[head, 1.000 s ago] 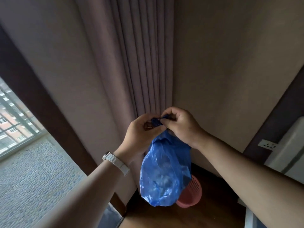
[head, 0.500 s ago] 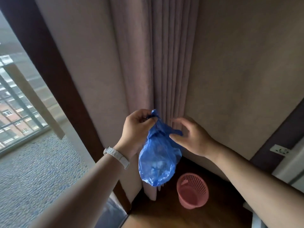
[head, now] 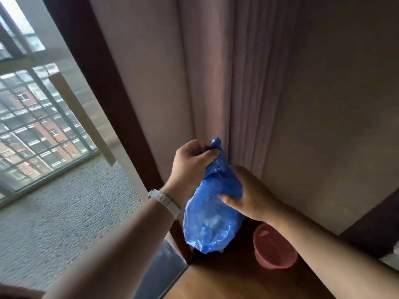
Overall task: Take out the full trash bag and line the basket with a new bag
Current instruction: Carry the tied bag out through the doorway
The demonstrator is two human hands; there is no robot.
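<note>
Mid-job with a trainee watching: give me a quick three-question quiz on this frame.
1. True or false: the right hand touches the side of the blue plastic trash bag.
2. Which grips the bag's twisted neck? A) left hand B) right hand C) neither
3. Fill in: the round pink plastic basket stands on the wooden ____.
Key: 1 true; 2 A; 3 floor.

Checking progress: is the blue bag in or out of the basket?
Out: the left hand grips the blue bag aloft, clear of the pink basket.
</note>
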